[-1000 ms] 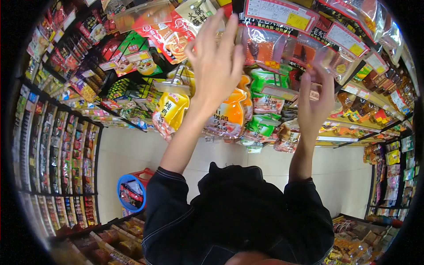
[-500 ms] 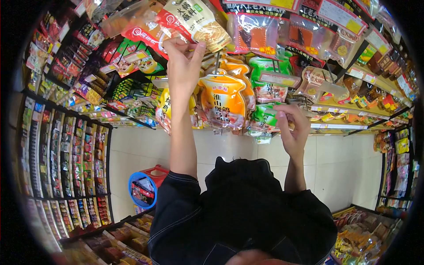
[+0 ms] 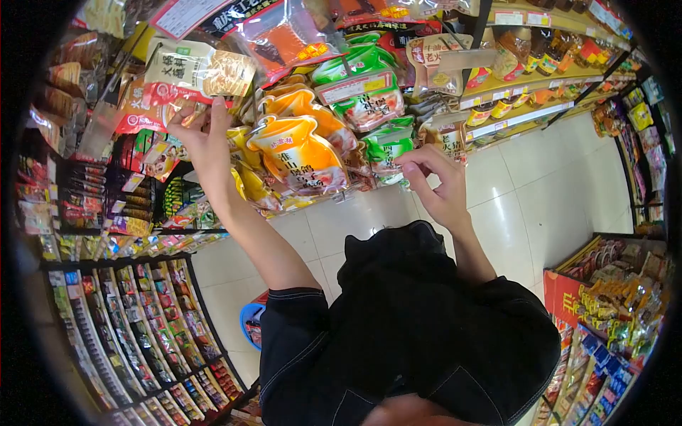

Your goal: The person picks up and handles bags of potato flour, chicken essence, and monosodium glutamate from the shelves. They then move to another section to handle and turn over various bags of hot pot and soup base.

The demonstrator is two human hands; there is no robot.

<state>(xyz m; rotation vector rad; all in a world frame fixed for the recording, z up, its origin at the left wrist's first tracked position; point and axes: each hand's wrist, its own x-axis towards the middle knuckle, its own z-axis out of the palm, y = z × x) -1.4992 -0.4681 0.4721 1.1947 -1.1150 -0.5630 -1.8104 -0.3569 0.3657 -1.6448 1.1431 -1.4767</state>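
Pale floor tiles [image 3: 524, 167] showed below the crowded shelves [image 3: 522, 121]. A tug at the lower edge of the cream packet [image 3: 201, 69] might have creased it or dragged the red packet [image 3: 135, 117] along, since the two overlapped. Its printed face pointed at the camera, its long axis running sideways, food picture to the right. The left hand [image 3: 207, 145] was partly open, thumb at that edge (whether it truly gripped, I couldn't tell). The right hand [image 3: 442, 183], half curled, was beside a green pouch [image 3: 389, 148], any hold unclear.
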